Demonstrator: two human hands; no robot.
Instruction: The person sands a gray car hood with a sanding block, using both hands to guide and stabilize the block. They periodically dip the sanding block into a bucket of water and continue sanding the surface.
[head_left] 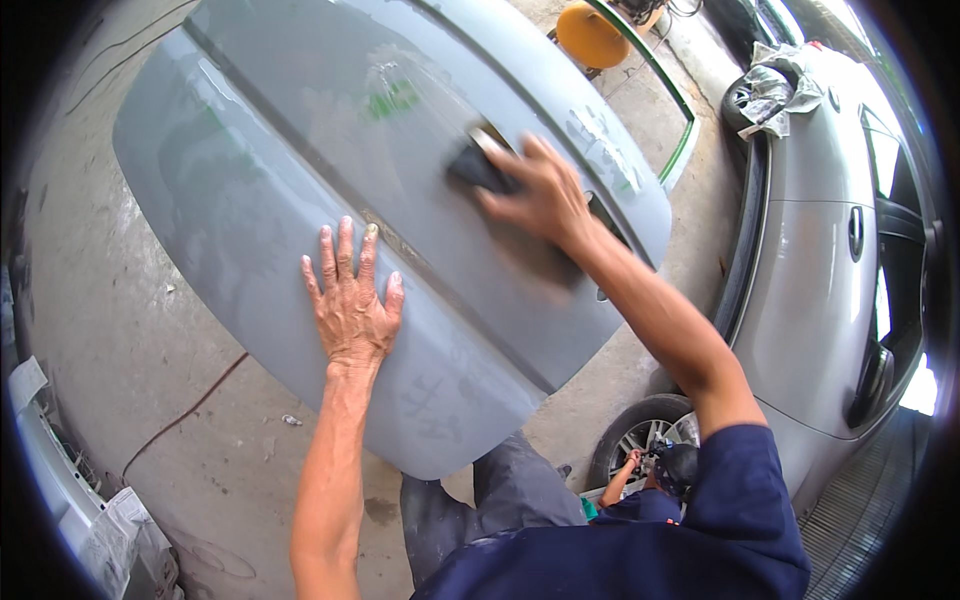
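Grey grooved panel (400, 190), left hand (355, 312) splayed flat, right hand (540, 192) gripping block (480, 172)

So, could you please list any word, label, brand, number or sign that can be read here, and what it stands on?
No text can be read clearly.
Grey panel: faint marks near its lower edge; I cannot tell whether they are writing.
Crumpled sheets at the silver car: any print is too small.
Paper at lower left: likewise.

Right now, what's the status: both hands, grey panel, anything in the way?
Left hand flat on grey panel. Right hand gripping dark block, blurred. Green patches showing on panel. Co-worker by wheel, off the panel.
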